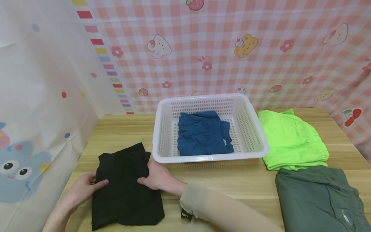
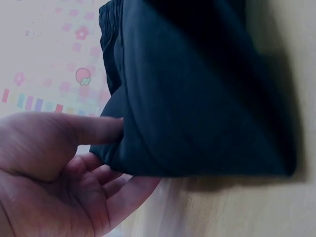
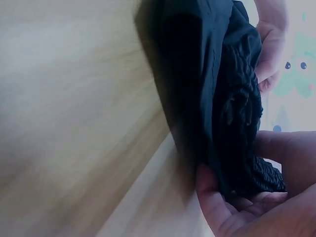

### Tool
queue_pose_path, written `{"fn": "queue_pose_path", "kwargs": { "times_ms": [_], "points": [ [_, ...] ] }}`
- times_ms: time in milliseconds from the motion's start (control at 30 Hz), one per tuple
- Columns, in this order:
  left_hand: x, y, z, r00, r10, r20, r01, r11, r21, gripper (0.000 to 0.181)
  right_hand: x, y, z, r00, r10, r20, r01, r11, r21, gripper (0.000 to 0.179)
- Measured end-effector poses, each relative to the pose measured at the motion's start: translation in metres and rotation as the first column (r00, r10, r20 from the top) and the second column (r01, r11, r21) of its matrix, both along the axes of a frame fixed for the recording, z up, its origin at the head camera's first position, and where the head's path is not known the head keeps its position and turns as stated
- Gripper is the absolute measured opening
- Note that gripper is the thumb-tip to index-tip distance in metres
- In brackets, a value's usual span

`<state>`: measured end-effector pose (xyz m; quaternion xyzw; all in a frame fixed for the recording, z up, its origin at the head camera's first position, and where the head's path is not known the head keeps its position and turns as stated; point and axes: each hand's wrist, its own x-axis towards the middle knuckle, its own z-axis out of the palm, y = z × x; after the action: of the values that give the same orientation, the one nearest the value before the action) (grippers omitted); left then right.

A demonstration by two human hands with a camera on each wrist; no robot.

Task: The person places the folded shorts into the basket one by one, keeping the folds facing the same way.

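Folded black shorts [image 1: 124, 193] lie on the left part of the wooden table, with part of their gathered elastic waistband [image 3: 242, 108] showing in the right wrist view. My left hand [image 1: 82, 190] pinches their left edge. In the left wrist view, the thumb [image 2: 101, 130] lies over the cloth and the fingers reach under it. At the upper right side, my right hand [image 1: 157, 175] grips the shorts, its thumb on top. The right wrist view shows fingers [image 3: 212, 197] tucked under the fabric by the waistband; some fingertips are hidden.
Behind and right of the hands stands a white plastic basket [image 1: 211, 158] holding folded blue shorts [image 1: 200, 135]. Neon green folded clothing [image 1: 292, 141] and dark green elastic-waist clothing [image 1: 316, 196] lie at the right. A small black object [image 1: 186, 215] is beside the right sleeve. Patterned curtains back the table.
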<state>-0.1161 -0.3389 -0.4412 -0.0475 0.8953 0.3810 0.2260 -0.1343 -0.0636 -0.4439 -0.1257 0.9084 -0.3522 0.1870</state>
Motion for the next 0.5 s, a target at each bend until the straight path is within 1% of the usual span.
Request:
{"fn": "queue_pose_path", "kwargs": {
  "times_ms": [133, 200, 267, 400, 467, 500],
  "points": [
    [0.002, 0.002, 0.000, 0.999, 0.011, 0.052, -0.014, 0.998, 0.056, 0.067, 0.002, 0.009, -0.002, 0.999, 0.027, -0.023, -0.027, 1.000, 0.006, 0.047],
    [0.003, 0.002, 0.000, 0.997, 0.012, 0.074, -0.018, 0.997, 0.079, 0.068, 0.003, 0.014, -0.002, 0.998, 0.050, -0.038, -0.050, 0.999, 0.009, 0.045],
    [0.004, 0.002, 0.000, 0.996, -0.012, 0.086, 0.003, 0.995, 0.104, 0.066, 0.005, 0.019, -0.003, 0.996, 0.075, -0.052, -0.075, 0.997, 0.005, 0.042],
    [0.007, 0.004, -0.002, 0.992, -0.084, 0.098, 0.069, 0.986, 0.151, 0.059, 0.009, 0.031, -0.003, 0.993, 0.102, -0.060, -0.103, 0.995, -0.007, 0.046],
    [0.008, 0.006, -0.003, 0.989, -0.112, 0.094, 0.095, 0.981, 0.168, 0.058, 0.010, 0.037, -0.004, 0.994, 0.103, -0.046, -0.104, 0.994, -0.021, 0.047],
    [0.009, 0.008, -0.004, 0.989, -0.119, 0.092, 0.102, 0.980, 0.171, 0.057, 0.011, 0.039, -0.004, 0.994, 0.102, -0.038, -0.103, 0.994, -0.028, 0.045]
  ]
}}
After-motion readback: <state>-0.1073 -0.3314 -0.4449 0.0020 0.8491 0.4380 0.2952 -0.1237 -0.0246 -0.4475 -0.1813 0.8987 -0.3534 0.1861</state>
